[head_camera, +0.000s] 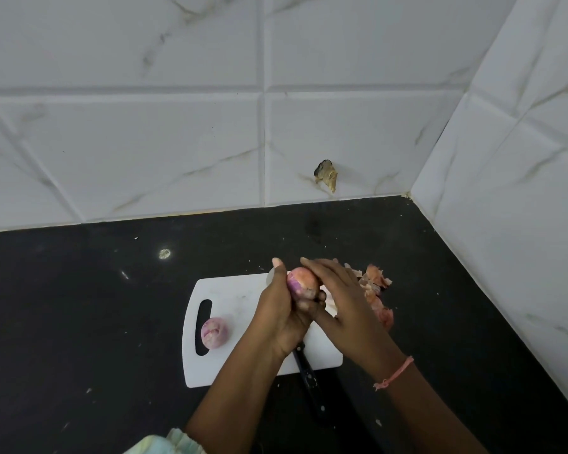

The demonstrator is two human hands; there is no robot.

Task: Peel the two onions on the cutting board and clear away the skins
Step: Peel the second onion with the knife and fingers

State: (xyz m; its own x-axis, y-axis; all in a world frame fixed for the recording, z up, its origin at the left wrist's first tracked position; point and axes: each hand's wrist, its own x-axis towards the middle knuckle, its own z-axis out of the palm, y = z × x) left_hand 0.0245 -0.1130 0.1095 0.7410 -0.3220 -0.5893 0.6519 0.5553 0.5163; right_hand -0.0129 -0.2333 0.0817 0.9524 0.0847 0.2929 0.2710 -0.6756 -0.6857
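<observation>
Onion [303, 283] sits up in the air above the white cutting board [230, 362], held in two hands. The left hand [286, 309] has its fingers curled round it from below. The right hand [345, 299] lies over its right side with long fingers touching it. A second onion [214, 332], all purple, rests on the left part of the board near the handle hole. Skins [376, 291] lie in a heap just right of the board on the black counter [79, 306]. A knife [309, 381] pokes out under the left wrist.

No readable text, label, brand, number or sign anywhere in view.
</observation>
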